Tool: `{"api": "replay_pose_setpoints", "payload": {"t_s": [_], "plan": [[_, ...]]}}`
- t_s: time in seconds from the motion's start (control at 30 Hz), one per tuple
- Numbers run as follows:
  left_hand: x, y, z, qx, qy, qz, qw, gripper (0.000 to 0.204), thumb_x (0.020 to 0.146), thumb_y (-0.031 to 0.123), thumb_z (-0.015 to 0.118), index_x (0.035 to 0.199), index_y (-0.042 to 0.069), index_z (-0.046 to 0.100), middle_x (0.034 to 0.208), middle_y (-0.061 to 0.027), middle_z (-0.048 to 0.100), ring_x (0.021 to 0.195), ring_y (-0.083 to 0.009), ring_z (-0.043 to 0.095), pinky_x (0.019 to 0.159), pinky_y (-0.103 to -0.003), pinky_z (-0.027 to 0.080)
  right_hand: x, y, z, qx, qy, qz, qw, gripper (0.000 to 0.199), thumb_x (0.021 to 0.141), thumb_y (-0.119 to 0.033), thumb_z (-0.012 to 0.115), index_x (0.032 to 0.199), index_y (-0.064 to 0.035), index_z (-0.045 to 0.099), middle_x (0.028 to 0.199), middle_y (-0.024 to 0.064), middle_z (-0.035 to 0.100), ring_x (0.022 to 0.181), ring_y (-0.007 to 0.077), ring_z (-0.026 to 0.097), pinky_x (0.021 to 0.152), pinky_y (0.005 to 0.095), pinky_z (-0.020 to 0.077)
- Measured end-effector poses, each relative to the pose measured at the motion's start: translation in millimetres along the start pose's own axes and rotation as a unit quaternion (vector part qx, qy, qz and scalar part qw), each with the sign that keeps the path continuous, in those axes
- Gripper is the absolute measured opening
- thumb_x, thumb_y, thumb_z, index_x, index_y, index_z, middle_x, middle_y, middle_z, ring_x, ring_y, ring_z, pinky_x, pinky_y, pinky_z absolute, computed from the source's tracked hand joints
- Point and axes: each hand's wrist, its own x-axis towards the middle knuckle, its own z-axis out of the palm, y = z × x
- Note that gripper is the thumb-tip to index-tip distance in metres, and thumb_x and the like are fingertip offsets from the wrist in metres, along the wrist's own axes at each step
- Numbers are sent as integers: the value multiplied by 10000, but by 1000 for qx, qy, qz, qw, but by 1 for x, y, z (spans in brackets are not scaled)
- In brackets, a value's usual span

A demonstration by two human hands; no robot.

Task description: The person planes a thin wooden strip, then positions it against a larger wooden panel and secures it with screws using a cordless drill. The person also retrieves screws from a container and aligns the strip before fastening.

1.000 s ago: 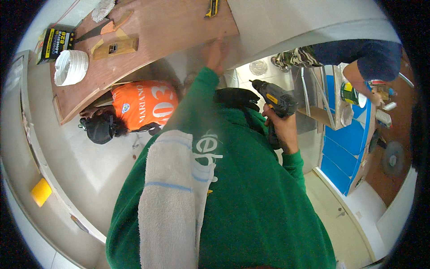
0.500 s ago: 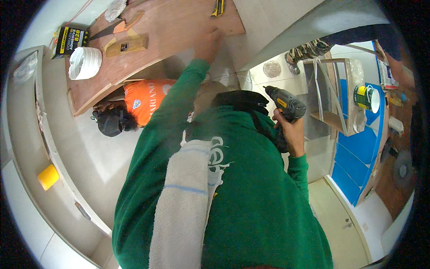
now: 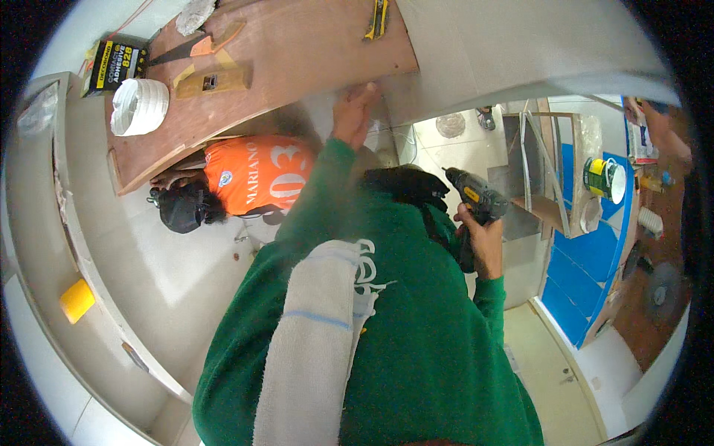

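My right hand (image 3: 484, 241) is wrapped round the grip of a black and yellow cordless drill (image 3: 480, 199), held beside my waist with its chuck toward the far left. My left hand (image 3: 354, 115) reaches forward to the near right edge of a brown wooden board (image 3: 297, 59). Its fingers look stretched out, with nothing visible in them; whether they touch the board's edge I cannot tell. A yellow and black utility knife (image 3: 377, 20) lies on the board just beyond that hand. A pale towel (image 3: 309, 349) hangs down the front of my green sweater.
A co-worker in an orange shirt (image 3: 256, 172) bends low below the board. On it are a handsaw (image 3: 202, 46), a wooden block tool (image 3: 213, 82), a white tub (image 3: 140, 108) and a black-yellow box (image 3: 113, 68). Right stand an open frame (image 3: 554, 171) and a paint bucket (image 3: 605, 180).
My left hand has drawn back from the board's surface to its near edge. More of the co-worker's orange shirt shows. The shoe at the far right has moved mostly out of sight.
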Motion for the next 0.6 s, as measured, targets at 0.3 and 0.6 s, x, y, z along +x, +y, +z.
{"api": "replay_pose_setpoints", "payload": {"t_s": [0.3, 0.6], "plan": [[27, -14, -9, 88, 3, 16, 996, 285, 971, 88, 849, 1222, -37, 793, 1109, -128, 837, 911, -241, 811, 816, -376, 638, 3, 4, 5, -69, -29, 25, 997, 316, 1002, -196, 842, 1260, -41, 746, 991, 55, 781, 783, 147, 685, 716, 323, 546], [27, -9, -15, 98, 28, 2, 995, 279, 968, 31, 828, 1233, -36, 775, 1090, -147, 834, 894, -248, 813, 782, -381, 673, 30, 3, 23, -80, -78, 47, 993, 374, 1031, -289, 848, 1293, -49, 730, 950, 61, 779, 729, 140, 682, 643, 317, 533]]}}
